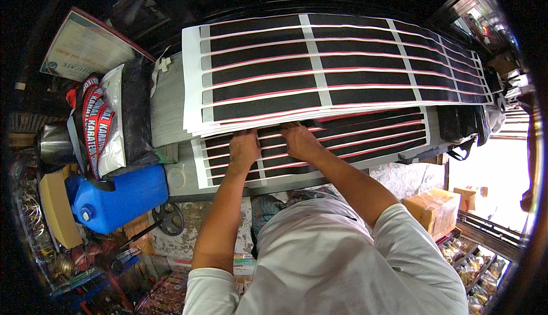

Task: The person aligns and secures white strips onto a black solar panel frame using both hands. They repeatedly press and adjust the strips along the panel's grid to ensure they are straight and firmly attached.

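Sheets were apparently being aligned. Whether left hand or right hand gripped could not be told; careful levelling seemed needed next.

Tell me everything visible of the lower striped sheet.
The lower striped sheet looks like paper: white, printed with black panels, white and red stripes, and grey crossbands, with a plain white left margin. It lies roughly flat on the grey bench, much of its far edge hidden by the upper striped sheets. The left hand and right hand appear to touch it, contact partly hidden.
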The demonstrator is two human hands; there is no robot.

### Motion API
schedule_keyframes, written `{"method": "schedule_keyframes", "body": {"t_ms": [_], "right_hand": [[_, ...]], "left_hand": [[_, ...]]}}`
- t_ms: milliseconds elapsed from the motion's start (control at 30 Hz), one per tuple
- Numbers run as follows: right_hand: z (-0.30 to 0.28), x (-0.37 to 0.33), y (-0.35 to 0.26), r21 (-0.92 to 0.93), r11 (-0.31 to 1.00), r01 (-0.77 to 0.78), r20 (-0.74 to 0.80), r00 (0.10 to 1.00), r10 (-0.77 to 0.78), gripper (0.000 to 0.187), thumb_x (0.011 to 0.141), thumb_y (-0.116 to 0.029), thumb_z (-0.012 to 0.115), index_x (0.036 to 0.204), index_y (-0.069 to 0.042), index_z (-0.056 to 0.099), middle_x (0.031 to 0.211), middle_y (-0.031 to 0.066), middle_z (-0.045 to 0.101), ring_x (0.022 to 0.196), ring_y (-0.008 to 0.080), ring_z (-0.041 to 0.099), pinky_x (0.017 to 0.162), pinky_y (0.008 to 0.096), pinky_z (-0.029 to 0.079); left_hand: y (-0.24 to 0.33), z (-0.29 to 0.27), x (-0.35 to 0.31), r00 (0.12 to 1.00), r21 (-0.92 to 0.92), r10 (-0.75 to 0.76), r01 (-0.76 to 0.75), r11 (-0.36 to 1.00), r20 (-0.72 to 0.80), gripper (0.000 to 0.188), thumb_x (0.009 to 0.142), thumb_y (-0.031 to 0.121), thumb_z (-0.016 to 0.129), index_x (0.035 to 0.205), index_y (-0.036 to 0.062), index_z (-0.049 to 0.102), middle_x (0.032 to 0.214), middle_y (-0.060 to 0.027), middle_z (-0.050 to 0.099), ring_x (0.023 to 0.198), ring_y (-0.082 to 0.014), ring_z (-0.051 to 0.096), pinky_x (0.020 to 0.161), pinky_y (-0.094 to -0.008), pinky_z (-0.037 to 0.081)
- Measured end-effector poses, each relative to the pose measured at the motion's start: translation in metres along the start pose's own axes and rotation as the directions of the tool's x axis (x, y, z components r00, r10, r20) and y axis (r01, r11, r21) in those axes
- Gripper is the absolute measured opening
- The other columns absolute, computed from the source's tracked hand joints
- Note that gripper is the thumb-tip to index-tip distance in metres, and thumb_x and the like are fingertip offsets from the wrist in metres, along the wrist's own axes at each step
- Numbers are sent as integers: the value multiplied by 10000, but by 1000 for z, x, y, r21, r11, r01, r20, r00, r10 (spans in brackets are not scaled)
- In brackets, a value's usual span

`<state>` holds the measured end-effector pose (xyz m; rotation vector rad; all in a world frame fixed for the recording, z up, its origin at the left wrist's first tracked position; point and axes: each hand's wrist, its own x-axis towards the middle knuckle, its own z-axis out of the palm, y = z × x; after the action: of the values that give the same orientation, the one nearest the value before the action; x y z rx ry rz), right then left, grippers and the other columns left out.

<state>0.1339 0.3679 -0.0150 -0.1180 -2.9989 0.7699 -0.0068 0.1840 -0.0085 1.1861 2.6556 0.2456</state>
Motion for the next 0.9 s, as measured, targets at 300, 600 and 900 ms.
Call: {"method": "schedule_keyframes", "body": {"t_ms": [300, 600, 900], "right_hand": [[-8, 8, -14, -21, 996, -88, 81, 993, 90, 383, 730, -47, 720, 1100, 49, 743, 1207, 270, 727, 1197, 420, 677, 1070, 492, 541], [5, 2, -8, -41, 995, -87, 32, 996, 88, 345, 799, -95, 699, 1113, 44, 737, 1127, 258, 734, 1096, 429, 711, 1105, 509, 530], [4, -4, -32, -126, 973, -192, 40, 979, 198, 406, 868, -110, 616, 1243, 29, 687, 1264, 235, 710, 1184, 408, 685, 1114, 540, 515]], "left_hand": [[-29, 5, 34, 915, 243, 404, -390, 888, -10, 774, 849, 242, 797, 1549, 106, 498, 1553, -258, 543, 1441, -449, 531, 1248, -557, 408], [-29, -5, 39, 858, 278, 512, -484, 830, -33, 738, 873, 238, 724, 1560, 88, 502, 1530, -297, 561, 1411, -502, 547, 1235, -632, 375], [-33, -21, 26, 947, 107, 215, -246, 963, 239, 680, 914, 316, 768, 1503, 54, 550, 1474, -283, 606, 1386, -470, 572, 1188, -608, 433]]}}
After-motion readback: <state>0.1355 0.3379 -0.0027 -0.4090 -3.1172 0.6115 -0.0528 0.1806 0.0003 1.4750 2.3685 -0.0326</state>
